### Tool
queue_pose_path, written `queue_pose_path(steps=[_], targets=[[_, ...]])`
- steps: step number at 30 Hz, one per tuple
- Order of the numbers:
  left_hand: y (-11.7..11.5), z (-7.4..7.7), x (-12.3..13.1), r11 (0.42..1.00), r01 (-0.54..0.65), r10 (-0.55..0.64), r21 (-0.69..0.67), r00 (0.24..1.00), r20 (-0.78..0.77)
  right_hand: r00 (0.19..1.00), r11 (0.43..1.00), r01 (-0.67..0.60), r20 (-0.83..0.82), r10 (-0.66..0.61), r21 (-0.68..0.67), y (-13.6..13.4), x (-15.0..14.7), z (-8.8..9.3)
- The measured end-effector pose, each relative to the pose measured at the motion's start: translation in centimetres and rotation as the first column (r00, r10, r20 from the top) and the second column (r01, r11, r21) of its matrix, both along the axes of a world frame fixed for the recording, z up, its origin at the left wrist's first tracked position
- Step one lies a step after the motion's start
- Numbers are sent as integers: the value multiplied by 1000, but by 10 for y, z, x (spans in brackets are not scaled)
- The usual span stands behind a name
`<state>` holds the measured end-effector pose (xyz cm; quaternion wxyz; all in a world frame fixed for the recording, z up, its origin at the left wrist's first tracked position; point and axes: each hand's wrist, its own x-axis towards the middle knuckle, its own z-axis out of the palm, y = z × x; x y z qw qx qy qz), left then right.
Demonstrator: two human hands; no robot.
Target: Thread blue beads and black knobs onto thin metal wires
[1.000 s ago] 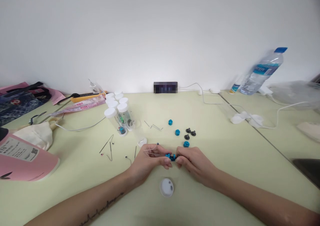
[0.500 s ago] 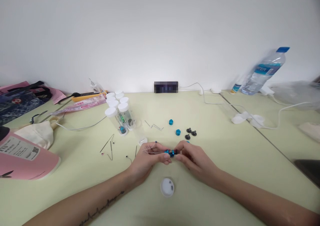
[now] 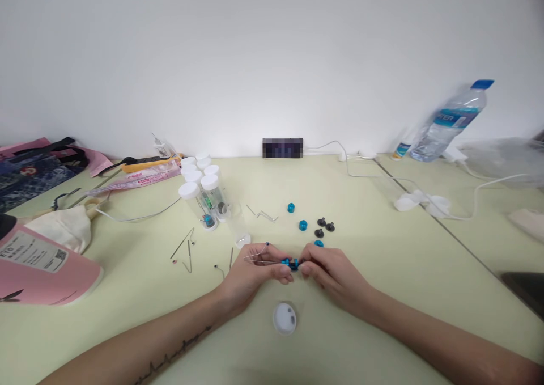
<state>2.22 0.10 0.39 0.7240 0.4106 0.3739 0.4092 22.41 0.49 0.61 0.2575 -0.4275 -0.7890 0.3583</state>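
My left hand (image 3: 258,270) pinches a small blue-and-black metal part (image 3: 290,264) between thumb and fingers. A thin bent metal wire (image 3: 260,258) with a dark tip also lies across that hand. From the other side, my right hand (image 3: 334,269) is closed on the part's dark end, mostly covered by the fingertips. Below both hands a white lid (image 3: 280,321) rests on the table with small dark pieces in it. Beyond the right hand lie blue knobs (image 3: 303,225) and black flanged screws (image 3: 319,233).
Capped clear tubes (image 3: 211,189) stand at the left, near an uncapped clear tube (image 3: 236,226). Bent wires (image 3: 189,257) lie in front of them. A pink cup (image 3: 46,266) is far left. White caps (image 3: 408,202), a cable (image 3: 461,217) and a water bottle (image 3: 450,121) are right.
Both hands and the blue-and-black part have shifted slightly downward in view. My right fingers now cover more of the part's dark end, and another blue knob shows more fully behind that hand.
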Motion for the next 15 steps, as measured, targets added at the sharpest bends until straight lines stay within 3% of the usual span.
queue_pose_path(steps=[15], targets=[[-1,-1,-1,1000,5,-5,23,1000,-3,996,996,11,-82,-18,-84,1,-1,-2]])
